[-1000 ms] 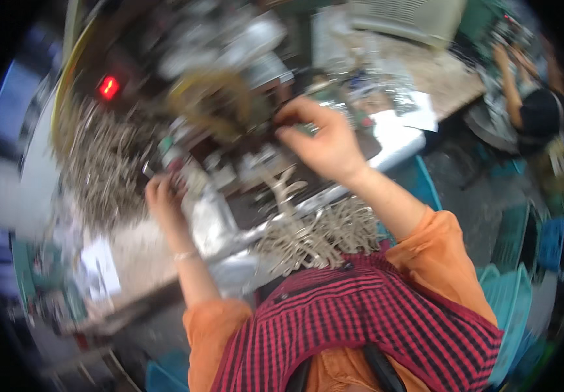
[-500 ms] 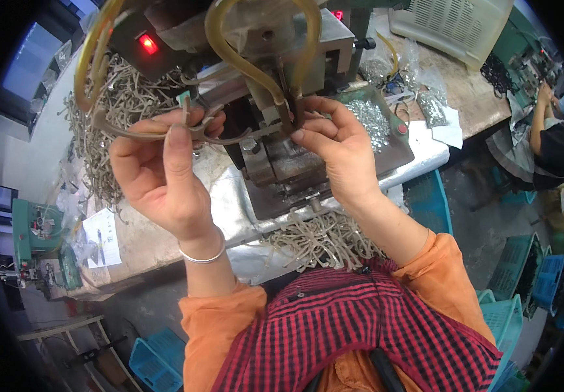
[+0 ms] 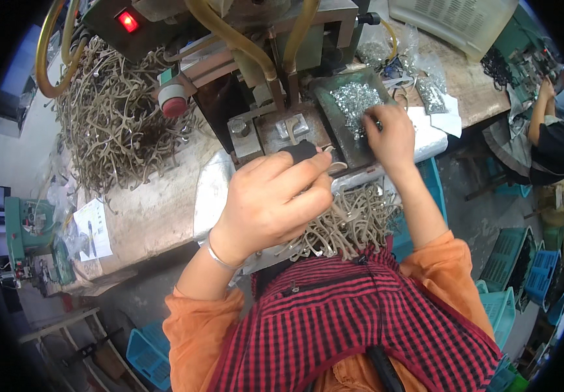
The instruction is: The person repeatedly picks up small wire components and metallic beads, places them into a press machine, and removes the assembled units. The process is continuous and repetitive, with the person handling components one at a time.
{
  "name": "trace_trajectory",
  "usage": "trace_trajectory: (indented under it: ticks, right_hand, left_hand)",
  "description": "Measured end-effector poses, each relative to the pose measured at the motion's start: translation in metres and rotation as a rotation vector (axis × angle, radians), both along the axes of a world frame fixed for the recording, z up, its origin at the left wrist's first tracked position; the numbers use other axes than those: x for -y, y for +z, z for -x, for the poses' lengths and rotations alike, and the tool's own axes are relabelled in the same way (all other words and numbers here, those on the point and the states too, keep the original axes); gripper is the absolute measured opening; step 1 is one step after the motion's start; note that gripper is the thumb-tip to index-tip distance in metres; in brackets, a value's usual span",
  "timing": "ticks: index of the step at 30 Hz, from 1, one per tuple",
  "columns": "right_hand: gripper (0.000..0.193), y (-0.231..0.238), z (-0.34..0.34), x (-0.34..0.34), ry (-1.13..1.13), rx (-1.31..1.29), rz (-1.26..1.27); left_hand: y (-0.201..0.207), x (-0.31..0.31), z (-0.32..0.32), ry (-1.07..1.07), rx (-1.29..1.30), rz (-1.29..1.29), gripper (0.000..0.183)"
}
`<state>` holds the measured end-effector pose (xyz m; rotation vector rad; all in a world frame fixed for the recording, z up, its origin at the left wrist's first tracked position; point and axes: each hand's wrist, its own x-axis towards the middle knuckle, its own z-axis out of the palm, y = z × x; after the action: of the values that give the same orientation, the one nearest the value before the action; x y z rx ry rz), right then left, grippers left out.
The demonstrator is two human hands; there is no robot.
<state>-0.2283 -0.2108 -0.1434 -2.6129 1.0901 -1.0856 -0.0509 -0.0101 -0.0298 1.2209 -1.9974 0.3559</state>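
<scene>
My left hand (image 3: 274, 199) is closed in a pinch in front of the press machine (image 3: 256, 72). Between its fingertips is a curved metal hook (image 3: 338, 164), mostly covered by the fingers. A black piece (image 3: 301, 151) shows at the same fingertips, its kind unclear. Just beyond, a thin metal end lies on the small bright block (image 3: 291, 127) of the machine's fixture, under two yellowish tubes. My right hand (image 3: 393, 136) reaches into the dark tray (image 3: 334, 124) of small shiny metal parts (image 3: 354, 101), thumb and fingers bent together. Whatever they pinch is too small to make out.
A large heap of metal hooks (image 3: 115, 124) covers the bench at left; another hook pile (image 3: 347, 219) lies at the front edge. A red push button (image 3: 175, 106) juts out beside the press. At far right another person (image 3: 549, 140) works. Blue baskets (image 3: 148, 356) stand below.
My left hand has moved right and down to the front of the fixture. My right hand has left the machine's tubes and moved right into the tray of small parts.
</scene>
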Motion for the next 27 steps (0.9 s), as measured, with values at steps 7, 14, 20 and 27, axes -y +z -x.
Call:
trace_trajectory:
  ticks: [7,14,20,27]
  right_hand:
    - [0.017,0.005,-0.018,0.005,0.221,-0.071,0.127]
    - [0.035,-0.006,-0.035,0.032,0.225,-0.038,0.204]
    - [0.018,-0.013,0.000,0.022,0.050,0.210,-0.247]
    - [0.014,0.017,-0.035,0.003,0.149,0.282,-0.395]
  left_hand:
    - [-0.001,0.006,-0.003,-0.020,-0.036,-0.017,0.021]
    - [-0.025,-0.014,0.001,0.059,-0.094,0.022,0.023]
    - [-0.065,-0.060,-0.059,0.766,-0.326,0.401,0.015]
    - [-0.111,-0.003,-0.199,0.981,0.554,-0.397,0.022]
